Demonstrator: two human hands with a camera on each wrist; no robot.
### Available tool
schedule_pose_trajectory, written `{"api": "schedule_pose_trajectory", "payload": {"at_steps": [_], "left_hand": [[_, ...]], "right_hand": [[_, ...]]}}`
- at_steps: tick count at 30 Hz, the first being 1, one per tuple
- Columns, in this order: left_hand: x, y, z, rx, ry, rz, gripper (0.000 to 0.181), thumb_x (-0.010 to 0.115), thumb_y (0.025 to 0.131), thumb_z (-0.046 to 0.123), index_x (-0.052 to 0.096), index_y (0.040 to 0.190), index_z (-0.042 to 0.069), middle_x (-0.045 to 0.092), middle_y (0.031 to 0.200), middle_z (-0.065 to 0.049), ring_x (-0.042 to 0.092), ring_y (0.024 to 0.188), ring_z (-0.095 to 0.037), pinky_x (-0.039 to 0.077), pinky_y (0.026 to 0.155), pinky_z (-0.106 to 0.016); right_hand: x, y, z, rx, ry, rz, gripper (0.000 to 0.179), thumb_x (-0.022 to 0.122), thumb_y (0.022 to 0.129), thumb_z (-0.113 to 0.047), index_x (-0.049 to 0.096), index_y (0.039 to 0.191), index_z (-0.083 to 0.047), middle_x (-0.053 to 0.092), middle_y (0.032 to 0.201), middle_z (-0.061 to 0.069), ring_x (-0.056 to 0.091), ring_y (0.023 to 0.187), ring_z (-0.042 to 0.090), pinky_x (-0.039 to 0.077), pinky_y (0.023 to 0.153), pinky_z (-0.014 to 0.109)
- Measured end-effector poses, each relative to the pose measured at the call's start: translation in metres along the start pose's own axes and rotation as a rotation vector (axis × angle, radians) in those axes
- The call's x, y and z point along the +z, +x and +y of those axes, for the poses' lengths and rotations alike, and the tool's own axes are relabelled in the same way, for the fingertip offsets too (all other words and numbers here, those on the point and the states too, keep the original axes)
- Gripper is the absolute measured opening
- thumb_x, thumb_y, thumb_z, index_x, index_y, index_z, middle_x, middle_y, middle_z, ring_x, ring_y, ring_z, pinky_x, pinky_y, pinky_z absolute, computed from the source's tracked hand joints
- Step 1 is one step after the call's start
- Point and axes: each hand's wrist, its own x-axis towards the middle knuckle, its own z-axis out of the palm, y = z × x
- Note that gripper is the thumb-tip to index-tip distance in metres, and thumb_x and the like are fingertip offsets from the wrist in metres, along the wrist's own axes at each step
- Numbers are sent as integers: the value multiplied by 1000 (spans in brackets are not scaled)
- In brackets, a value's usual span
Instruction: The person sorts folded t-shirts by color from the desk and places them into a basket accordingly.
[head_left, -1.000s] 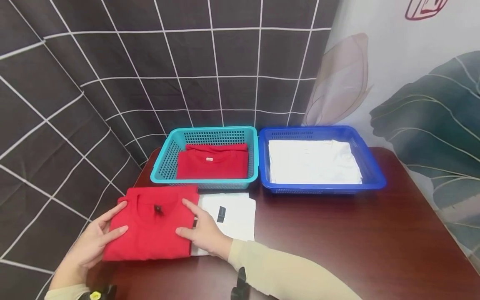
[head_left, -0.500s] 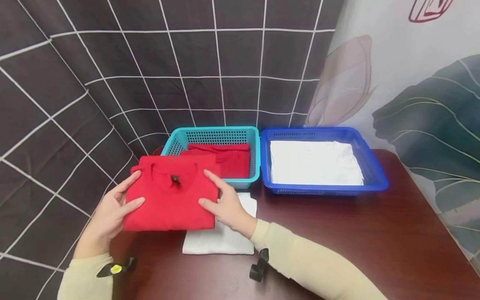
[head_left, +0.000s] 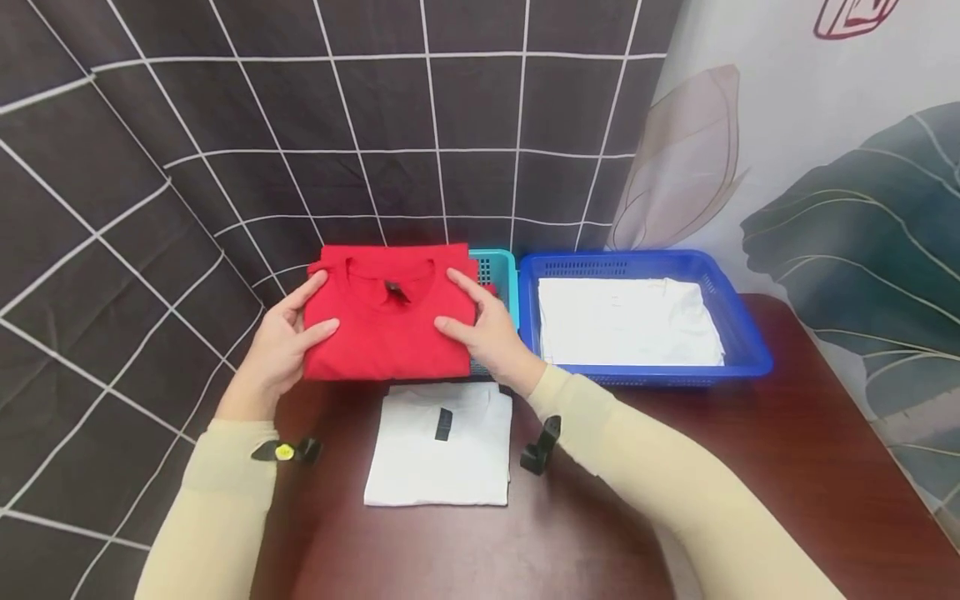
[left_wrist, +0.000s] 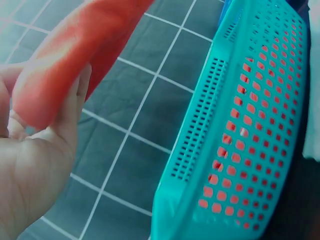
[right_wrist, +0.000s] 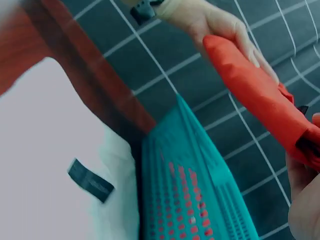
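Note:
A folded red T-shirt with a dark neck label is held up by both hands over the teal basket. My left hand grips its left edge, thumb on top and fingers beneath, as the left wrist view shows. On the opposite edge, my right hand pinches the shirt the same way. In the right wrist view the red T-shirt appears as a thick folded bundle above the basket. Red cloth shows through the holes of the teal basket. Most of that basket is hidden behind the shirt in the head view.
A folded white T-shirt with a dark label lies on the brown table in front of the teal basket. To the right stands a blue basket with folded white clothing inside. A dark grid-patterned cloth hangs behind.
Both hands have lifted the red T-shirt from the table's left side and carried it forward and right over the teal basket. The white T-shirt beneath is now fully uncovered.

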Motion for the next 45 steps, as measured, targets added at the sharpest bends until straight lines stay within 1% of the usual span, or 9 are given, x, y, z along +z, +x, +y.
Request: {"api": "schedule_pose_trajectory", "payload": {"at_steps": [6, 11, 14, 22, 28, 36, 41, 43, 45], "left_hand": [[10, 37, 0, -83, -38, 15, 72, 58, 91, -6, 31, 152, 20, 23, 153, -8, 34, 134, -25, 52, 87, -27], [12, 61, -13, -154, -4, 54, 71, 60, 91, -3, 32, 151, 22, 23, 155, -8, 34, 133, -26, 52, 86, -23], [13, 71, -22, -202, 31, 71, 71, 60, 92, -1, 31, 151, 25, 22, 156, -7, 34, 133, -25, 52, 87, -24], [14, 90, -47, -331, 159, 126, 69, 60, 94, 6, 29, 152, 25, 20, 157, -3, 33, 135, -26, 47, 97, -34], [15, 97, -60, -428, 235, 125, 69, 57, 95, 8, 23, 154, 22, 23, 156, -7, 36, 133, -27, 43, 102, -40], [18, 102, -71, -483, 348, 125, 72, 59, 94, 11, 21, 155, 19, 18, 158, -9, 25, 140, -30, 40, 104, -44], [13, 100, -78, -544, 381, 135, 75, 61, 93, 14, 18, 155, 19, 19, 158, -11, 25, 140, -33, 42, 102, -47], [11, 98, -80, -574, 437, 126, 77, 62, 93, 16, 16, 155, 17, 18, 158, -12, 23, 141, -34, 39, 104, -48], [10, 94, -78, -578, 544, 109, 79, 62, 93, 19, 13, 155, 13, 17, 158, -15, 21, 142, -37, 36, 106, -50]], "right_hand": [[-13, 28, 2, 106, -12, 67, 73, 75, 84, -25, 38, 146, -35, 47, 133, 3, 51, 117, 22, 55, 84, 38], [-16, 47, 13, 187, -56, 143, 76, 77, 82, -28, 37, 146, -35, 40, 141, 0, 43, 124, 20, 53, 88, 37], [-17, 55, 21, 222, -57, 178, 76, 77, 82, -28, 37, 146, -33, 37, 144, -1, 40, 126, 20, 52, 89, 37], [-17, 69, 42, 335, -31, 214, 76, 76, 83, -26, 35, 148, -28, 34, 146, 3, 39, 126, 23, 48, 96, 42], [-15, 72, 53, 391, -44, 209, 77, 73, 85, -25, 32, 150, -22, 33, 148, 5, 37, 129, 25, 42, 102, 46], [-15, 73, 58, 466, -107, 202, 74, 69, 88, -27, 31, 151, -20, 33, 148, 8, 36, 131, 28, 41, 102, 48], [-13, 73, 64, 498, -146, 185, 72, 66, 90, -28, 30, 152, -18, 33, 150, 9, 33, 134, 29, 38, 105, 49], [-10, 72, 65, 507, -189, 178, 72, 65, 91, -28, 29, 152, -15, 33, 151, 9, 33, 135, 30, 36, 106, 50], [-8, 71, 64, 509, -280, 179, 72, 65, 90, -27, 30, 151, -13, 34, 150, 10, 33, 134, 30, 36, 106, 51]]}}
